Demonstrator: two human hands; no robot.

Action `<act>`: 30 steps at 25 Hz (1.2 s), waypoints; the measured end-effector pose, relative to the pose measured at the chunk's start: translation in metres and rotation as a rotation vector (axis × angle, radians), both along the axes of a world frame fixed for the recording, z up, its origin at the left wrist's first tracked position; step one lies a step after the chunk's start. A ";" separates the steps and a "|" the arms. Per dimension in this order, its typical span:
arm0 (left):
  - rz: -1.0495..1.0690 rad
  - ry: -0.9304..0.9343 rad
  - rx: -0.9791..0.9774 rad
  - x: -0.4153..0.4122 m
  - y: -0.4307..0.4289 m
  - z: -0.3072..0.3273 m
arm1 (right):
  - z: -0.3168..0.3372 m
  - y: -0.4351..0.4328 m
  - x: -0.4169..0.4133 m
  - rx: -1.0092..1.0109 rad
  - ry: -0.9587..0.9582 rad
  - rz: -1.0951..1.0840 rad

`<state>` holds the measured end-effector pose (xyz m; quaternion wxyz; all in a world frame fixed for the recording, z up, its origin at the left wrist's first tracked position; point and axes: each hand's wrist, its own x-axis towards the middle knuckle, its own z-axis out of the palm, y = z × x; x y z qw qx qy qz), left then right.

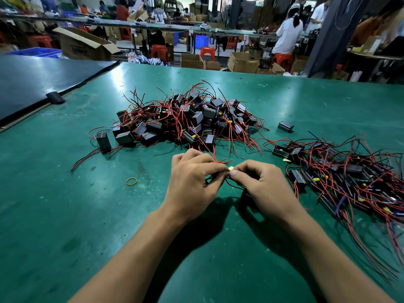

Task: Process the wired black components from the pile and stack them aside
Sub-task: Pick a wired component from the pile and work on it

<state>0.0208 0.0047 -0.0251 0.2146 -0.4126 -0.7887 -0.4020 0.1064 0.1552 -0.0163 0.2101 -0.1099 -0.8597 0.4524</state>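
A big pile of black box components (192,119) with red and black wires lies in the middle of the green table (65,215). A second heap of the same wired components (349,180) spreads along the right side. My left hand (192,184) and my right hand (260,184) meet just in front of the pile, fingers curled. Together they pinch the wires of one component, and a small yellow tip (231,168) shows between the fingertips. The component's black body is mostly hidden under my right hand.
A yellow rubber band (131,181) lies left of my hands. One loose black component (285,126) sits apart at the right of the pile. A dark panel (32,84) covers the table's far left. Boxes, stools and people fill the background.
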 end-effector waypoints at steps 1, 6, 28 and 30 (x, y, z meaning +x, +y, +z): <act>0.001 0.022 -0.008 0.001 0.000 0.000 | 0.002 0.000 -0.001 -0.078 -0.044 -0.008; 0.026 -0.027 0.005 0.000 -0.001 0.000 | 0.008 0.005 0.004 -0.095 -0.086 0.066; 0.016 -0.027 0.016 0.000 0.001 -0.002 | -0.001 -0.004 -0.001 0.002 0.029 -0.044; 0.006 -0.068 0.035 -0.001 0.001 -0.001 | 0.002 -0.002 0.003 0.161 0.182 -0.052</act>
